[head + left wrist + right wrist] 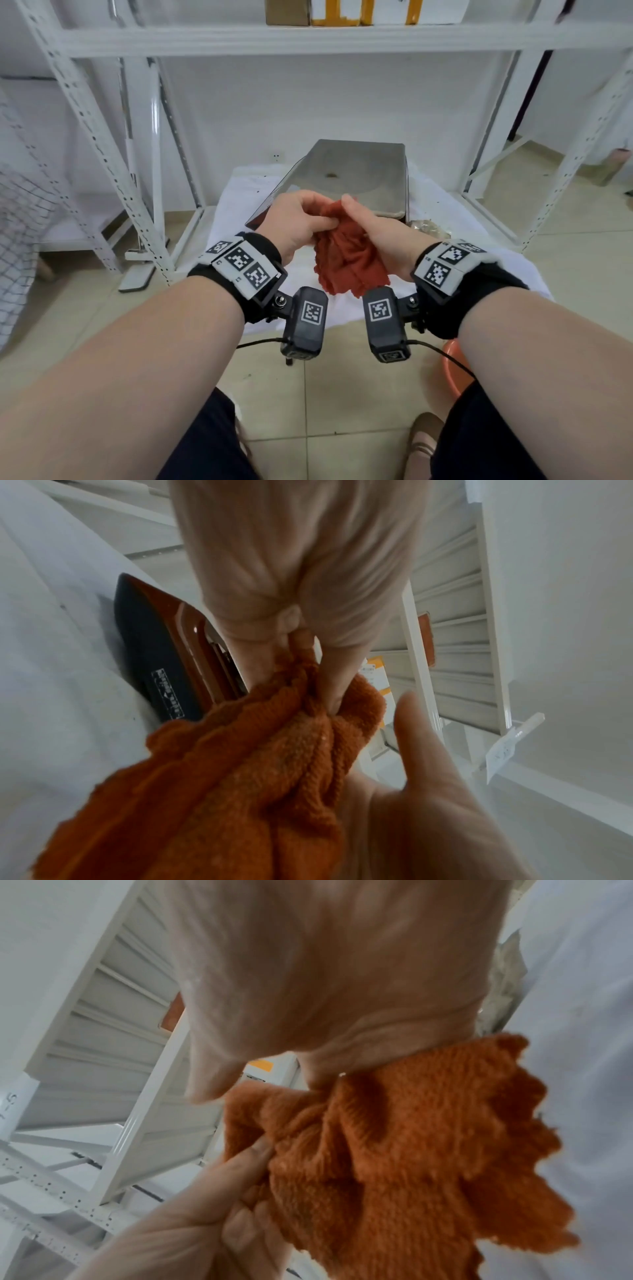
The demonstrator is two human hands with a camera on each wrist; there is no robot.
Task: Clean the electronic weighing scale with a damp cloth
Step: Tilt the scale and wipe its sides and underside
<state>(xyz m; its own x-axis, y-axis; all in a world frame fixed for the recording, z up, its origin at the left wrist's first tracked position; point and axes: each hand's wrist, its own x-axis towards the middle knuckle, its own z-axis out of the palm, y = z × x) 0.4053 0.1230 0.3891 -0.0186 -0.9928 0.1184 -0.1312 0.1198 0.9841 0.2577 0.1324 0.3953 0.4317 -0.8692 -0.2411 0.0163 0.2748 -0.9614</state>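
The scale (356,171) has a steel platter with a small brown stain and stands on a table covered in white cloth (239,205). Just in front of it, both hands hold an orange-red cloth (346,260) bunched up in the air. My left hand (301,219) pinches its upper edge between thumb and fingers. My right hand (373,233) grips the other side, thumb pointing up. In the left wrist view, the left hand (308,647) digs its fingers into the cloth (257,764) with the scale's dark body (157,653) behind. The right wrist view shows the right hand (325,988) on the cloth (411,1150).
White metal shelving (113,164) frames the table on both sides, with a shelf (308,37) carrying boxes overhead. A crumpled plastic wrapper (428,228) lies right of the scale. An orange basin (452,363) sits on the tiled floor under my right forearm.
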